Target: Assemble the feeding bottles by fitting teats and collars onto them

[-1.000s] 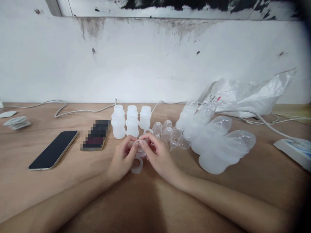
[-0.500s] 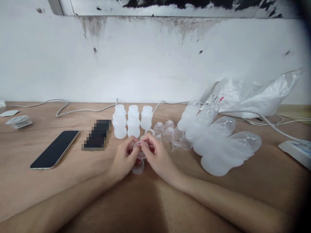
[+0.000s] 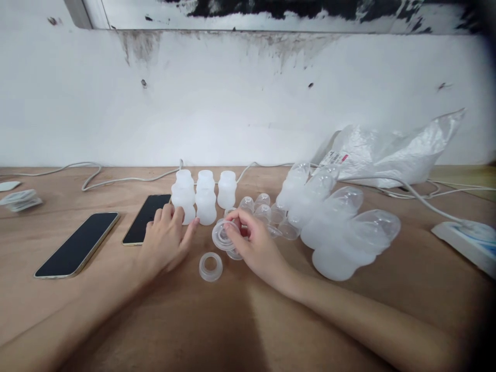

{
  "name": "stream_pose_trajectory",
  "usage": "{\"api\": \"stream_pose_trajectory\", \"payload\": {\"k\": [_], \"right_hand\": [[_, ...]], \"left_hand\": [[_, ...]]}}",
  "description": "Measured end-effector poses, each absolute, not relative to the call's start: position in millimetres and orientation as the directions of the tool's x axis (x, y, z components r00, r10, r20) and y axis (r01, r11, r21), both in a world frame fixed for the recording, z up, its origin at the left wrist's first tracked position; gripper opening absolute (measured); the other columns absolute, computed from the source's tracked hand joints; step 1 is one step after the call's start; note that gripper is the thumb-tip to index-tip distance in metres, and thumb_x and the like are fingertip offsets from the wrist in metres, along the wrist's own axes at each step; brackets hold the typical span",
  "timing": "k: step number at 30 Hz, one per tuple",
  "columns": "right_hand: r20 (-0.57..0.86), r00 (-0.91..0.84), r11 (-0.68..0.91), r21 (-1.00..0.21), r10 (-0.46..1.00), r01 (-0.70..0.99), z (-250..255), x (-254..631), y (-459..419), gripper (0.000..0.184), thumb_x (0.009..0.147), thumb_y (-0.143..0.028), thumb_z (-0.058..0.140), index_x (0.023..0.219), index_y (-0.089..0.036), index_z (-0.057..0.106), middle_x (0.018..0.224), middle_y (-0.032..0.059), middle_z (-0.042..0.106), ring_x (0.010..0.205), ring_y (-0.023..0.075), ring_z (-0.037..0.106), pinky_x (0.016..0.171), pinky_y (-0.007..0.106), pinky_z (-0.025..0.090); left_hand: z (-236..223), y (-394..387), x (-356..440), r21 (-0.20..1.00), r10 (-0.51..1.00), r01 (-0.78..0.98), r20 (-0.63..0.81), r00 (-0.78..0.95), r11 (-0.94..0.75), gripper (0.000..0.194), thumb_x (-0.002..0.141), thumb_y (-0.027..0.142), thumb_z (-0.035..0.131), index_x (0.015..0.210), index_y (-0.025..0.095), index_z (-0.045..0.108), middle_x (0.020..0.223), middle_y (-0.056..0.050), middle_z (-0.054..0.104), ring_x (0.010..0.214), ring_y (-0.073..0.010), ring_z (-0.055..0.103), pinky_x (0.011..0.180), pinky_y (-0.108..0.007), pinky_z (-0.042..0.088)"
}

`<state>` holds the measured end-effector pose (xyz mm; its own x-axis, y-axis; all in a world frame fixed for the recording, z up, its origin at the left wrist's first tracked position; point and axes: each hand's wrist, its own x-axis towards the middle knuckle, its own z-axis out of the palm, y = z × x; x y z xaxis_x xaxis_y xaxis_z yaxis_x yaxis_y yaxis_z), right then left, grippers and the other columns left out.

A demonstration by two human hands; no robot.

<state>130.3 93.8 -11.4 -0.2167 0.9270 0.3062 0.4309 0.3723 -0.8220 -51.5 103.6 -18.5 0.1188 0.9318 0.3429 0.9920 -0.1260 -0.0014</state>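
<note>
My right hand (image 3: 253,245) pinches a clear round plastic part (image 3: 223,235) just above the wooden table (image 3: 217,325). My left hand (image 3: 166,240) lies open to its left, fingers spread, fingertips touching the nearest of several small white bottles (image 3: 183,196) that stand in a group. A translucent ring cap (image 3: 210,266) lies flat on the table between my two wrists. Small clear domed pieces (image 3: 262,206) sit just beyond my right hand.
Two dark phones (image 3: 77,244) (image 3: 146,218) lie to the left. Stacked clear bottle shells in wrap (image 3: 341,227) lie on the right, with a white plastic bag (image 3: 395,150) behind. Cables (image 3: 116,178) run along the wall. A white device (image 3: 465,240) sits far right.
My left hand has let go of the clear part and moved left to the white bottles. My right hand now holds the part alone, and the ring cap lies uncovered.
</note>
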Motion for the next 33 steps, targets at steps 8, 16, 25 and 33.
{"api": "stream_pose_trajectory", "payload": {"k": [8,16,25,33], "right_hand": [[0.282,-0.246,0.365,-0.827,0.927,0.428,-9.3,130.3,95.9,0.011,0.084,-0.030,0.045,0.084,-0.022,0.052,0.064,-0.0041,0.046,0.055,0.0086,0.047,0.051,0.021,0.038],[0.239,-0.366,0.380,-0.841,0.899,0.384,-12.3,130.3,100.6,0.016,0.082,-0.026,0.048,0.093,-0.021,0.058,0.087,0.0022,0.056,0.070,0.0115,0.055,0.052,0.021,0.043],[0.227,-0.243,0.295,-0.907,0.943,0.299,-8.6,130.9,101.5,0.019,0.080,-0.028,0.052,0.094,-0.018,0.059,0.089,0.0044,0.060,0.074,0.0145,0.058,0.057,0.025,0.047],[0.340,-0.318,0.453,-0.784,0.885,0.425,-9.6,130.1,100.5,0.019,0.083,-0.024,0.047,0.096,-0.019,0.061,0.095,0.0046,0.060,0.084,0.0153,0.056,0.071,0.029,0.047]], "left_hand": [[-16.9,105.5,-52.3,-0.068,0.918,0.989,0.367,0.147,-0.132,0.039,0.088,0.043,0.026,0.079,0.015,0.052,0.084,-0.012,0.056,0.083,-0.0304,0.053,0.064,-0.038,0.039],[-11.9,83.7,-31.4,0.644,0.888,0.618,0.251,0.385,-0.450,0.023,0.089,0.035,0.034,0.094,0.018,0.048,0.076,-0.002,0.061,0.066,-0.0149,0.054,0.061,-0.026,0.041],[-23.9,89.4,-27.0,0.873,0.935,0.395,0.163,0.315,-0.285,0.026,0.083,0.041,0.046,0.079,0.016,0.053,0.070,0.000,0.058,0.062,-0.0129,0.053,0.055,-0.022,0.040],[-20.3,94.7,-27.8,0.892,0.937,0.322,0.241,0.252,-0.316,0.020,0.081,0.035,0.051,0.089,0.016,0.056,0.080,-0.002,0.060,0.069,-0.0126,0.056,0.059,-0.022,0.045]]}}
